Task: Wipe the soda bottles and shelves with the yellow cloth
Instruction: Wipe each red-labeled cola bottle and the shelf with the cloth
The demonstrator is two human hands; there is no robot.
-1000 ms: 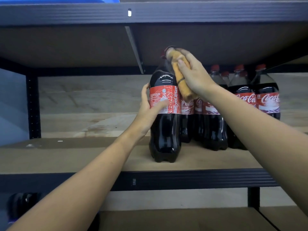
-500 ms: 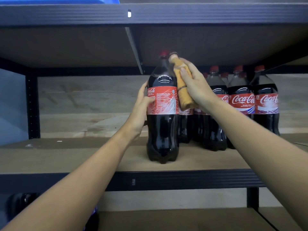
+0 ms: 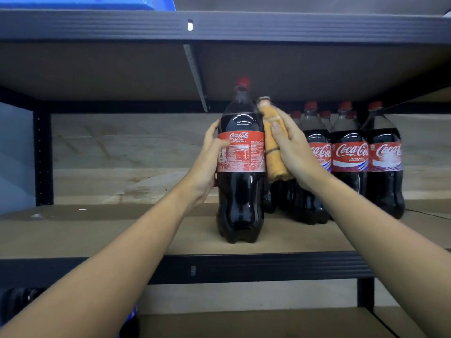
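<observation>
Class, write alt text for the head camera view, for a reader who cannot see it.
A person's left hand grips a cola bottle standing on a shelf, while the right hand presses a yellow cloth against its side. More bottles stand behind to the right.

L hand (image 3: 207, 162) grips bottle (image 3: 240, 167) — R hand (image 3: 292, 147) presses cloth (image 3: 274, 147) alongside.
</observation>
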